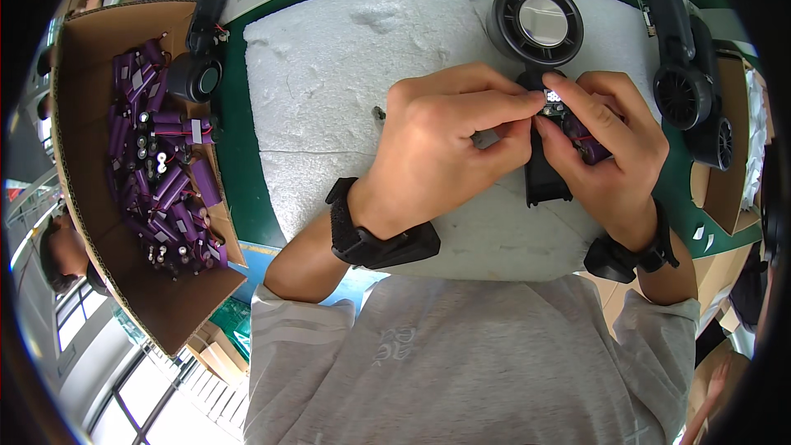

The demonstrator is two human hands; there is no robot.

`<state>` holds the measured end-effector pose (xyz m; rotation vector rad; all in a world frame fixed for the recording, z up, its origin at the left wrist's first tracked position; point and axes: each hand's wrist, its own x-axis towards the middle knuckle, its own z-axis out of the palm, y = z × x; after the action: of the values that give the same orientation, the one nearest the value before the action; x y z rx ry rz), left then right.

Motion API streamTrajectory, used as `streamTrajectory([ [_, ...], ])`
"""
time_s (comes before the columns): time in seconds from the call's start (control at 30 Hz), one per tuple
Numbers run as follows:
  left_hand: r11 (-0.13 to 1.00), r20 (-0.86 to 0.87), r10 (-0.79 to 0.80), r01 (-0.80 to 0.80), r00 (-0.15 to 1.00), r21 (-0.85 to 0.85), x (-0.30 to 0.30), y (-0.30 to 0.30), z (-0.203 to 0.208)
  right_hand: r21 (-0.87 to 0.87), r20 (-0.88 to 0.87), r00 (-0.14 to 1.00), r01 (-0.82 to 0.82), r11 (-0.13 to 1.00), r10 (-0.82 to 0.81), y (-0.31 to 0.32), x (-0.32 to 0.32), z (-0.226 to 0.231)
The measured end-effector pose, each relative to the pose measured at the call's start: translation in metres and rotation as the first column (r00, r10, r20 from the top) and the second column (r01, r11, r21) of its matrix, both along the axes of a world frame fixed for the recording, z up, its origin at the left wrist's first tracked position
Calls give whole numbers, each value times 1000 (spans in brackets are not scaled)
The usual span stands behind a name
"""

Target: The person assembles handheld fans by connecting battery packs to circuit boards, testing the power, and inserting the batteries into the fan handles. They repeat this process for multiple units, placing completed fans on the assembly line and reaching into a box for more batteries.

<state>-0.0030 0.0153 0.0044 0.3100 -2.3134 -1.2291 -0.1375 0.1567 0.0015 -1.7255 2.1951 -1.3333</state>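
Observation:
A black handheld fan [494, 23] with a round head and mirror-like centre lies on the white foam, its handle [544, 177] pointing toward me. At the handle's upper part is a small circuit board [553, 107] with a bright white patch. My left hand [457, 136] is closed, its thumb and index finger pinched at the board's left edge. My right hand [614, 136] curls around a purple battery cell [587, 147] beside the handle. The right thumb and index tip also reach the board. Fingers hide part of the board and battery.
A cardboard box [86, 156] full of purple battery cells [169, 189] stands at the left, a black fan unit [194, 76] at its edge. More black fans [684, 95] and another box [721, 189] are at the right. White foam sheets [329, 58] cover the green table [247, 189].

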Motion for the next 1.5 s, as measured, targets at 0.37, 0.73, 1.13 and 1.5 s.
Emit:
streamTrajectory([
  [0.37,994,100,10,-22,995,111,-3,13,0,-33,20,1000,21,999,-20,-5,0,3],
  [0.73,989,123,-4,-15,992,149,-2,15,-6,-16,54,998,39,999,-38,-3,-2,5],
  [1.13,965,138,-60,22,989,262,0,12,-4,56,36,999,-40,998,38,2,-6,6],
  [1.5,951,161,8,-57,987,303,-4,17,-3,51,-56,997,-47,998,50,2,-4,5],
])
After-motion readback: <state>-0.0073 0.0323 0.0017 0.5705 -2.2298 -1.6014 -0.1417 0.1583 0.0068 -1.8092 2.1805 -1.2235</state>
